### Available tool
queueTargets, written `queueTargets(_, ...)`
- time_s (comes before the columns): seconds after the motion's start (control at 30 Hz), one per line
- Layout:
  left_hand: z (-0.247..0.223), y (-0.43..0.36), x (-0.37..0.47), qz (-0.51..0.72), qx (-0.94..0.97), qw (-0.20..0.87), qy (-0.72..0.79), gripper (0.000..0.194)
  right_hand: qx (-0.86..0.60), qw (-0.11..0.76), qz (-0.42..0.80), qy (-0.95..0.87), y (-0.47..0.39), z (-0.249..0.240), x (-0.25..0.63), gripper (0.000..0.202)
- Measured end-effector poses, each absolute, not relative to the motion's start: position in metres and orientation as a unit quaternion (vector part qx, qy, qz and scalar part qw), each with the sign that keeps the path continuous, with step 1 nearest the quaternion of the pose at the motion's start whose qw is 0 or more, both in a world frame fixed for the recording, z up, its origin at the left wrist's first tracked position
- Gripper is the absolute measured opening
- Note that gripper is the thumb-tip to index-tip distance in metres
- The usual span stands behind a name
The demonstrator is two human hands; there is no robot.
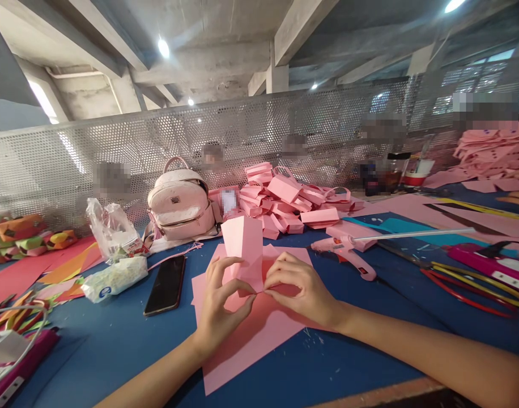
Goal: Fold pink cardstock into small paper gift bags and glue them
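A folded pink paper piece [250, 246] stands upright between my hands, its creased panels facing me. My left hand [222, 294] pinches its lower left edge between thumb and forefinger. On the other side, my right hand [296, 286] pinches the lower right corner, and the two sets of fingertips nearly meet. Under both hands lie flat pink paper sheets [229, 362], partly covered by my forearms. A pink glue gun [348, 255] with a clear glue stick in it rests to the right of my right hand.
Behind is a heap of folded pink paper boxes [285, 195], beside a pink backpack [181, 201]. A black phone [166, 286] and a tissue pack [115, 279] lie left. Scissors [476, 289] and a purple power strip [489, 265] sit right. A perforated metal screen [242, 124] stands behind the table.
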State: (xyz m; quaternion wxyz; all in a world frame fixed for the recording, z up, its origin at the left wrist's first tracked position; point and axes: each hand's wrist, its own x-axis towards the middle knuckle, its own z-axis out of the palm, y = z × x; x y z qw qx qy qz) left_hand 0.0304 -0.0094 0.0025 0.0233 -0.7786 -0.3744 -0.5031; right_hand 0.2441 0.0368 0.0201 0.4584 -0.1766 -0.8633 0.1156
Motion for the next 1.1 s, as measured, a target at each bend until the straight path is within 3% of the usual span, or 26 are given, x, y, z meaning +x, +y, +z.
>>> queueTargets(0.4,0.0026,-0.0092,0.0314,-0.496,-0.784,0.03,-0.372,0.012,-0.147,0.444,-0.002,-0.884,0.0351,0.0236,0.2453,0.005)
queueTargets(0.5,0.0031,-0.0091,0.0315,-0.486,-0.789,0.026,-0.375,0.012,-0.153,0.446,0.005,-0.882,0.035,0.0239,0.2449,0.006)
queueTargets(0.67,0.0034,-0.0074,0.0283,-0.467,-0.79,0.003,-0.397,0.032,-0.171,0.449,0.02,-0.877,0.0378,0.0247,0.2471,0.008)
queueTargets(1.1,0.0027,-0.0058,0.0228,-0.474,-0.79,-0.012,-0.388,0.03,-0.142,0.452,0.011,-0.881,0.0412,0.0241,0.2524,0.013)
